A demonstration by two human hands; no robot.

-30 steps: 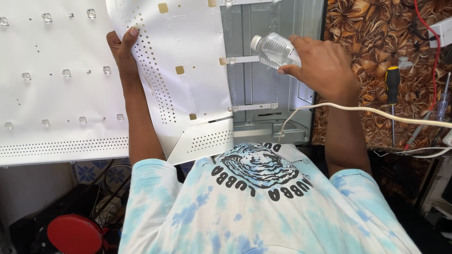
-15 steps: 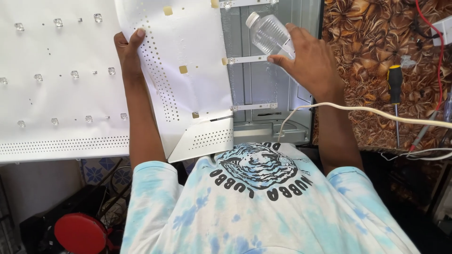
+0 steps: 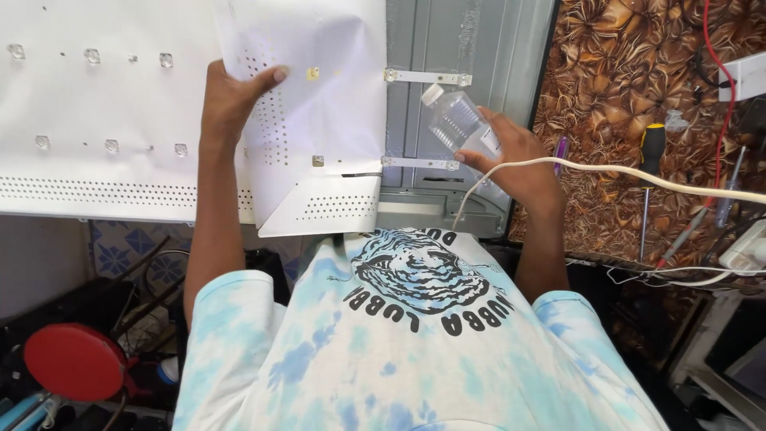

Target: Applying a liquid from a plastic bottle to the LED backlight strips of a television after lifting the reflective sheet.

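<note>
We lift a white sheet and hold a clear bottle over an opened grey panel.

Our left hand (image 3: 231, 100) pinches the edge of the white perforated sheet (image 3: 319, 112), thumb on top, folding it up off the grey metal back panel (image 3: 471, 48). Our right hand (image 3: 515, 164) curls around a small clear plastic bottle (image 3: 459, 124), white cap pointing up-left, just above a white strip (image 3: 419, 163) on the panel. A white cable (image 3: 638, 177) crosses over that wrist; a screwdriver (image 3: 650, 160) lies on the brown patterned bench (image 3: 614, 80) nearby.
</note>
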